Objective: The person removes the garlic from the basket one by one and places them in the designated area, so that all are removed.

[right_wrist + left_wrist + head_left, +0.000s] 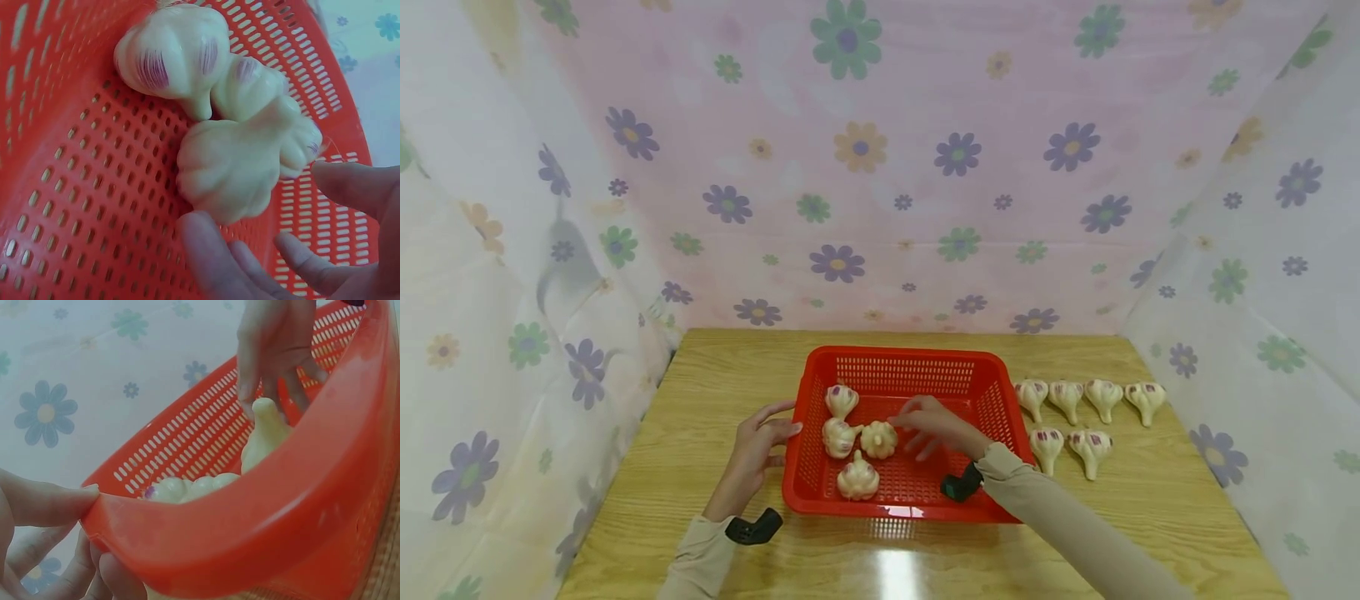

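A red plastic basket point(910, 514) with slotted walls stands on the table, several pale garlic bulbs in its left half. My left hand point(756, 454) pinches the basket's left rim between thumb and fingers, as the left wrist view shows up close. Inside the basket, my right hand point(931, 423) reaches down with its fingers spread and nothing between them. Nearest to it is a garlic bulb point(228, 169) with its stem up, just beyond the fingertips in the right wrist view. Behind that bulb lies another garlic bulb point(175, 56) with purple streaks.
To the right of the basket, several more garlic bulbs point(1103, 400) lie in two rows on the wooden table point(730, 358). Flower-patterned cloth point(910, 100) hangs behind the table and along both sides.
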Motion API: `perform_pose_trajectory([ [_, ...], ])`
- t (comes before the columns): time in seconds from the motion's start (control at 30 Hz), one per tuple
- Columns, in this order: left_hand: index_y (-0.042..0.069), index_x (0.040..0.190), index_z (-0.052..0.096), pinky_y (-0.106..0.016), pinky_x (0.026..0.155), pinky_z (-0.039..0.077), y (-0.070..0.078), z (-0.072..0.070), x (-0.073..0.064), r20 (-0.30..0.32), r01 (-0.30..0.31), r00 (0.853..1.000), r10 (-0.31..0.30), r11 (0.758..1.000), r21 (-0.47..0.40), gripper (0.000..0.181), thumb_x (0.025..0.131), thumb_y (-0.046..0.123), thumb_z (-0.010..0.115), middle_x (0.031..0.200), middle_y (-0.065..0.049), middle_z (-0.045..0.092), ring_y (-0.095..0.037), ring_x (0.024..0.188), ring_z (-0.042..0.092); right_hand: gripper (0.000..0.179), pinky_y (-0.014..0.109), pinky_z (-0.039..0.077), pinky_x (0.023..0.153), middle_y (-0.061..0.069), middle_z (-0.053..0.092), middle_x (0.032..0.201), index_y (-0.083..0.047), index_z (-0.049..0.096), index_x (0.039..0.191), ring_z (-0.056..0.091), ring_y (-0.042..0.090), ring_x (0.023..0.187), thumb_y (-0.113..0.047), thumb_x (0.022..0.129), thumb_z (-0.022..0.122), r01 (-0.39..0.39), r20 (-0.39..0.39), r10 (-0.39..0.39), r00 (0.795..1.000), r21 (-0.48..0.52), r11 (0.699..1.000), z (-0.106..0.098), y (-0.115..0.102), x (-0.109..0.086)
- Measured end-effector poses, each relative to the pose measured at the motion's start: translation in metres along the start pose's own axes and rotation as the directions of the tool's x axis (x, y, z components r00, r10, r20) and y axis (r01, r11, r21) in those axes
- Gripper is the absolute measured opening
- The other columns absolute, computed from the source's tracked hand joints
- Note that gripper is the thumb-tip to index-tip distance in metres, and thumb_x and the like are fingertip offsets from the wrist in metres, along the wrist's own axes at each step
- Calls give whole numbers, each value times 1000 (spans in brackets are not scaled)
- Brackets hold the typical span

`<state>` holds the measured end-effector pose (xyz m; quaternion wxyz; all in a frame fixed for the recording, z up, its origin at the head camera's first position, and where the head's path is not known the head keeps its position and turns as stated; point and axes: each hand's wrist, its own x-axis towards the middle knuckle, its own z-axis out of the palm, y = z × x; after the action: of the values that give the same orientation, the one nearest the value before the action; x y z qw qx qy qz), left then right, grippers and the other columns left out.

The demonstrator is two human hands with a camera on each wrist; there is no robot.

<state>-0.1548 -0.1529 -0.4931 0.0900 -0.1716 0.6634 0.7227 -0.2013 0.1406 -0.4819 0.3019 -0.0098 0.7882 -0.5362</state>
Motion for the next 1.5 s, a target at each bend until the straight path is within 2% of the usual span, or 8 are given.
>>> perform_pose_trajectory([
  [0.23,14,123,61,-31,50,51,0,1,3,-5,6,1000,-6,1000,-3,42,82,11,69,95,-8,68,-20,73,64,41,40,54,56,21,57,98,-3,52,101,61,35,77,-35,83,71,-37,-36,35,999,-44,998,12,-3,5],
  [0.53,11,125,60,-32,51,51,-1,2,2,-2,12,1000,-12,1000,-18,44,83,9,69,91,-8,68,-19,73,63,41,42,53,54,12,55,86,-4,51,94,57,34,79,-33,78,76,-15,-34,12,999,-84,996,24,0,15],
  [0.83,10,125,60,-34,54,53,-2,3,1,-5,26,1000,-26,999,-31,45,81,9,70,93,-8,68,-20,76,65,37,44,54,60,11,58,79,-2,53,97,60,31,72,-22,77,77,-1,24,2,1000,-65,998,29,1,18],
  [1.1,9,126,59,-35,56,54,-2,3,1,8,20,1000,-20,998,-54,44,83,9,69,95,-9,67,-21,75,64,36,44,55,66,11,59,94,1,58,104,62,23,71,-14,76,77,48,96,-43,994,-52,997,28,3,22],
  [1.27,9,126,59,-35,56,53,-1,2,0,6,24,1000,-24,998,-54,44,83,9,68,95,-9,67,-20,74,63,39,45,54,69,12,61,93,1,59,107,62,23,71,-10,74,77,48,129,-42,991,-45,998,27,3,22],
  [1.5,12,126,59,-37,58,54,-1,0,0,10,23,1000,-23,999,-43,43,83,11,67,97,-9,67,-22,78,64,36,43,54,66,12,59,96,0,59,104,60,23,69,-4,73,76,70,157,-61,986,-52,996,24,1,22],
])
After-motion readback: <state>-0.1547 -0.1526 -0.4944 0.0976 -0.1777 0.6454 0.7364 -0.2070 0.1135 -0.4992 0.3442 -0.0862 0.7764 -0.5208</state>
